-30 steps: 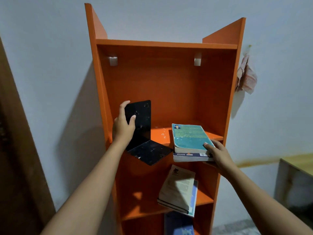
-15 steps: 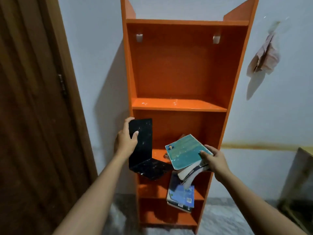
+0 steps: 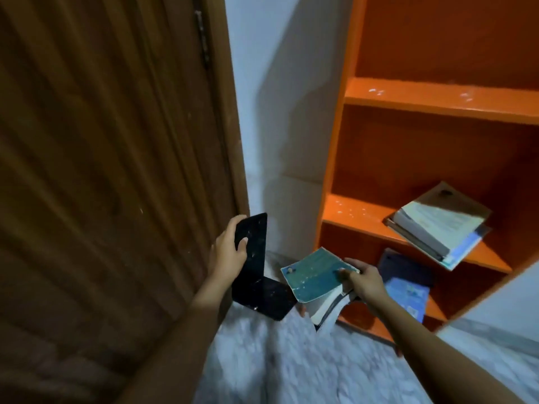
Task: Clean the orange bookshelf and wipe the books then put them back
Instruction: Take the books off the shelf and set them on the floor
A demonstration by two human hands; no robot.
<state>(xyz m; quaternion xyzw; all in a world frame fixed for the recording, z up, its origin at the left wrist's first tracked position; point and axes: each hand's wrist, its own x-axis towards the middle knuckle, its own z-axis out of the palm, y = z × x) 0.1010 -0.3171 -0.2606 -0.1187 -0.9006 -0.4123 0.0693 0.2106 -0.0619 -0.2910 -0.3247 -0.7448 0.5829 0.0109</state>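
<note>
My left hand grips the upright plate of a black L-shaped bookend, low down near the floor beside the door. My right hand holds a thick book with a teal cover, its pages sagging below. Both are out in front of the orange bookshelf, to its lower left. A stack of books lies askew on a lower shelf. A dark blue book lies on the shelf beneath. The upper shelf board carries white specks.
A brown wooden door fills the left side, close to my left arm. A pale wall strip separates the door from the bookshelf. Grey-white mottled floor lies below my hands.
Both hands have carried the bookend and the teal book off the shelf, down and to the left toward the floor. My view has swung down and left toward the door.
</note>
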